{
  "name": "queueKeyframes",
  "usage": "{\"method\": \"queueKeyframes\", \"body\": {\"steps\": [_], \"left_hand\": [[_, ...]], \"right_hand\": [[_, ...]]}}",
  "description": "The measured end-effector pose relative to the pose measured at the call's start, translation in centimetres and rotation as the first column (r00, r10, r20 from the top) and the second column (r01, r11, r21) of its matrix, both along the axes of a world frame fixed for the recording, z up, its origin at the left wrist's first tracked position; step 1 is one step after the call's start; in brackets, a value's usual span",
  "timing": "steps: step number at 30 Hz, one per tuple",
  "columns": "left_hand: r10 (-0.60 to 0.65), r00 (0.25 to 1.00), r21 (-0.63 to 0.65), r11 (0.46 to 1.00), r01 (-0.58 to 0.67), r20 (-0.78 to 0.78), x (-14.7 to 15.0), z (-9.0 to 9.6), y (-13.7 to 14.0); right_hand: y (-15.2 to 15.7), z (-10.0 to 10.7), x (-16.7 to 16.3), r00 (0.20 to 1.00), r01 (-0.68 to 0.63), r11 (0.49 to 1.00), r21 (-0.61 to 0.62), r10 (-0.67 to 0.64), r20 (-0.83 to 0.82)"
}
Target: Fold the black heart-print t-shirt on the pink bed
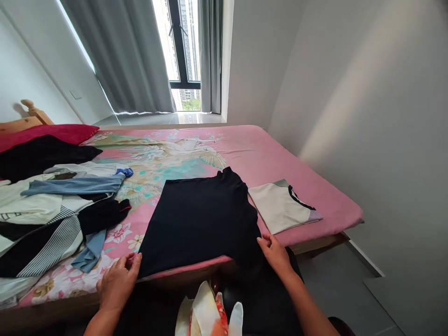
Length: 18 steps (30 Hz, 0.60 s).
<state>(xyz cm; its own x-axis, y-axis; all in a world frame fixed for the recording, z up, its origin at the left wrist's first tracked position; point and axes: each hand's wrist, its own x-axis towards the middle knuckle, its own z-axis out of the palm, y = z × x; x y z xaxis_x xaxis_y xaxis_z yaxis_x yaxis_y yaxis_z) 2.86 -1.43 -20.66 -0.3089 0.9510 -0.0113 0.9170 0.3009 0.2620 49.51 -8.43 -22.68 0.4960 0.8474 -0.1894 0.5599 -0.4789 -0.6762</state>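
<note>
A black T-shirt (203, 219) lies spread on the pink bed sheet, its collar end toward the right and one sleeve hanging over the bed's near edge. At its near left corner, my left hand (118, 282) has thumb and fingers closed on the hem. My right hand (275, 254) pinches the shirt's right side by the sleeve. Just beyond that hand rests a folded cream T-shirt (280, 207) with a dark neckband, apart from my fingers.
A loose heap of clothes (52, 210) covers the bed's left side, with a red pillow (66, 133) behind it. The patterned pink sheet (241, 140) stretches back toward the grey curtains (122, 56). A bare wall (350, 116) runs along the right.
</note>
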Motion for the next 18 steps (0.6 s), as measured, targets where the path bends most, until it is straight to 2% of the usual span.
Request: {"method": "queueKeyframes", "body": {"steps": [2, 4, 8, 13, 16, 18], "left_hand": [[0.055, 0.994, -0.158, 0.987, -0.04, 0.094, -0.1, 0.3, 1.3], [0.052, 0.988, -0.242, 0.97, -0.015, 0.145, -0.5, 0.3, 2.4], [-0.025, 0.992, -0.252, 0.966, 0.056, 0.126, -1.4, -0.4, 3.2], [0.034, 0.994, -0.253, 0.968, -0.008, 0.099, -1.4, -0.6, 2.5], [0.046, 0.996, -0.253, 0.967, -0.024, 0.081, -1.1, -0.9, 2.3], [0.043, 0.997, -0.18, 0.983, -0.032, 0.062, -1.2, -1.6, 2.2]], "right_hand": [[1.0, 0.5, -0.2, 0.999, -0.015, 0.999, -0.044, 0.018, 0.049], [1.6, 0.7, -0.2, 0.997, -0.017, 0.999, -0.042, 0.02, 0.07], [1.0, -0.1, -0.4, 0.999, -0.004, 1.0, 0.002, 0.004, 0.049], [-0.4, -1.0, -0.8, 1.0, 0.002, 1.0, -0.002, -0.001, 0.006], [0.3, -0.9, 1.0, 0.991, 0.132, 0.976, 0.172, -0.136, 0.01], [1.2, -0.7, 3.3, 0.965, 0.253, 0.921, 0.298, -0.263, -0.006]]}}
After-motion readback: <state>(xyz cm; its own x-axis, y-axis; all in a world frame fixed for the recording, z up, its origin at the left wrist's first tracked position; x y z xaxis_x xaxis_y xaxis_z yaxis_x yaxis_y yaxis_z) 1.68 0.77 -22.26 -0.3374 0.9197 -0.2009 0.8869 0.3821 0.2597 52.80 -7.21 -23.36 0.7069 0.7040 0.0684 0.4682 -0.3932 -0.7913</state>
